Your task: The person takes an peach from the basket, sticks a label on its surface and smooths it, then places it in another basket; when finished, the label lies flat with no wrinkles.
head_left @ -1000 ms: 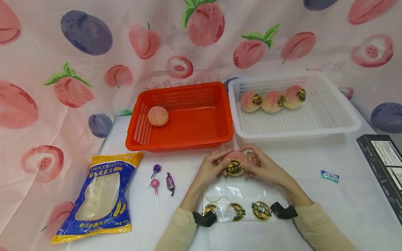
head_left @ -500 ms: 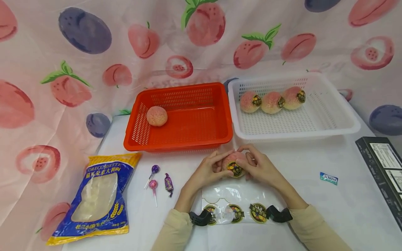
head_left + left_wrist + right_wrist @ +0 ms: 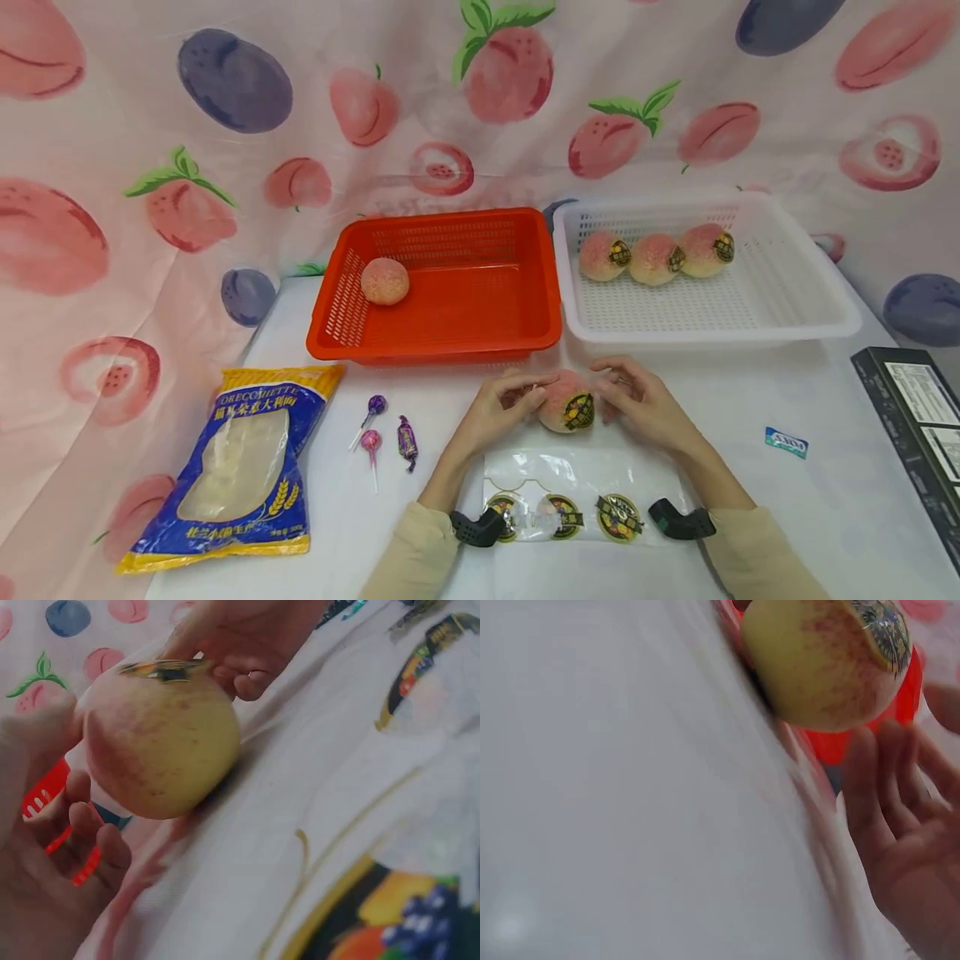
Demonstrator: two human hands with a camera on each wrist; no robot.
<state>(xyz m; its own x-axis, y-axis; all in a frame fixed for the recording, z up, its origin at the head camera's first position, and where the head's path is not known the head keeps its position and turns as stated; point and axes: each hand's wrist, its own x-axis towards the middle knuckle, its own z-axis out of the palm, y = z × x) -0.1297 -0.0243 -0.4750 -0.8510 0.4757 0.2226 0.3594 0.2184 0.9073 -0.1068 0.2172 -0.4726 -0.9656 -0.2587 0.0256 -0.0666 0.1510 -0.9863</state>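
A pink and yellow peach (image 3: 561, 400), with a black and gold sticker (image 3: 579, 411) on its front, is between my hands over the table. My left hand (image 3: 497, 410) holds its left side, thumb and index finger against the skin, while the other fingers curl loosely below in the left wrist view. My right hand (image 3: 647, 408) is at the peach's right, its fingers spread and a little apart from the fruit, as the right wrist view shows. Under my wrists lies a clear sheet (image 3: 585, 471) with round black and gold fruit stickers (image 3: 619, 517).
Behind stand a red basket (image 3: 450, 350) with one plain peach (image 3: 385, 281) and a white basket (image 3: 712, 335) with three stickered peaches (image 3: 655, 258). Left are a blue pasta bag (image 3: 232, 467), lollipops (image 3: 371, 442) and a purple wrapped candy (image 3: 407, 442). Right lie a small packet (image 3: 786, 442) and black box (image 3: 911, 425).
My right hand has come off the peach and moved slightly right. The peach has turned so its sticker faces more to the right. My left hand stays on it.
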